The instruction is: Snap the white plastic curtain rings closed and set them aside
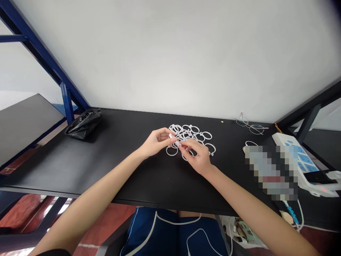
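Note:
Several thin white rings [206, 135], which look like plastic curtain rings with small eyelets, lie in a loose heap on the black desk [128, 131]. My left hand [157, 143] is closed, pinching a small white plastic piece [172, 137] between thumb and fingers at the heap's near left. From the other side, the fingertips of my right hand [198, 153] close on the same piece. Its exact shape is partly covered by my fingers. Both hands hide some of the rings behind and below them.
A crumpled black plastic bag [84, 124] sits at the desk's far left. Eyeglasses [252, 125] rest at the back right, near a white wall [165, 64]. A blurred-out device [269, 170] with a cable and a white power strip [301, 156] occupy the right side.

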Tool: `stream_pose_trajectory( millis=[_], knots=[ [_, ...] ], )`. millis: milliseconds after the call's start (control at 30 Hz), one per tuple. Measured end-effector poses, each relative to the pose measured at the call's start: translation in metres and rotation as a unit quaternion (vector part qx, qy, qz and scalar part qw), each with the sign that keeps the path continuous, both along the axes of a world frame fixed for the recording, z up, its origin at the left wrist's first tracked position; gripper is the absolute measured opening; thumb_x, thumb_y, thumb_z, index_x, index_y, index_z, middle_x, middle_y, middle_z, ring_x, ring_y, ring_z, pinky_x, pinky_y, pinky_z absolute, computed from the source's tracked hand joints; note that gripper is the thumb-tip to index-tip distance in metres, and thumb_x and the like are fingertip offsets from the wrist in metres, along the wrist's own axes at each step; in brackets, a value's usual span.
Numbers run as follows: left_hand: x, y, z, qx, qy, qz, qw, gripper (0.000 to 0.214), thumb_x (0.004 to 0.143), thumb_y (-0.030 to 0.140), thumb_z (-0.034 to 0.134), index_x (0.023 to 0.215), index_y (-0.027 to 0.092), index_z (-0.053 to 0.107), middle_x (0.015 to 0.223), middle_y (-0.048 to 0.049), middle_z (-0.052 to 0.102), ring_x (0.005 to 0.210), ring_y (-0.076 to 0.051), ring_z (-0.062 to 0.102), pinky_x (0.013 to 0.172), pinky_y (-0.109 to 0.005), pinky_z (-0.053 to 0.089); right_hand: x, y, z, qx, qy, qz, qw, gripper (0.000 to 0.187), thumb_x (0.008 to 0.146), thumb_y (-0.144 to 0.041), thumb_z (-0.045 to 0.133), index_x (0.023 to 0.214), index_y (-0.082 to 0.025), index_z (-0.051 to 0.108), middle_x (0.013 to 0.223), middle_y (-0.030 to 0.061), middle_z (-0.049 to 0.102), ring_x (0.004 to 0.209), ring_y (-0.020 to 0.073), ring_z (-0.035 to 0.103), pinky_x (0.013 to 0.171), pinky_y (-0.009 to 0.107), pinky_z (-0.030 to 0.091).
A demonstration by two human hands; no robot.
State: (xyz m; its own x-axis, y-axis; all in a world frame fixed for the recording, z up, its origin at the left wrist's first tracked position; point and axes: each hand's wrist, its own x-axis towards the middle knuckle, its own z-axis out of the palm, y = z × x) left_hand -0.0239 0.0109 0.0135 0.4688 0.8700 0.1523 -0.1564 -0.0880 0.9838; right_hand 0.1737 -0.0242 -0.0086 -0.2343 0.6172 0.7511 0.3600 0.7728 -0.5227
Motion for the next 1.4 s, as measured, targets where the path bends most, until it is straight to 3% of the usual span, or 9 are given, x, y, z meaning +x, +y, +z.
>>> stream_pose_trajectory(
  millis=[1100,1400],
  knots=[
    [-0.0038,-0.0005,-0.0009,0.004,0.023,-0.038,0.999,0.027,0.081,0.030,0.073,0.096,0.014,0.056,0.098,-0.0072,0.068,0.088,-0.015,0.067,0.082,-0.030,0.053,-0.0009,-0.0005,-0.0016,0.016,-0.009,-0.020,1.000,0.017,0.087,-0.014,0.064,0.100,-0.024,0.069,0.082,0.0028,0.071,0.063,0.0136,0.063,0.054,0.027,0.056],
    [-0.0021,0.0018,-0.0031,0.013,0.031,-0.034,0.999,0.029,0.083,0.036,0.071,0.081,0.014,0.051,0.079,-0.0017,0.064,0.064,-0.008,0.058,0.064,-0.023,0.049,-0.0001,-0.0005,-0.0030,0.005,-0.005,-0.013,1.000,0.015,0.086,-0.014,0.065,0.099,-0.023,0.068,0.082,0.0033,0.070,0.066,0.0143,0.064,0.055,0.027,0.057]
  ],
)
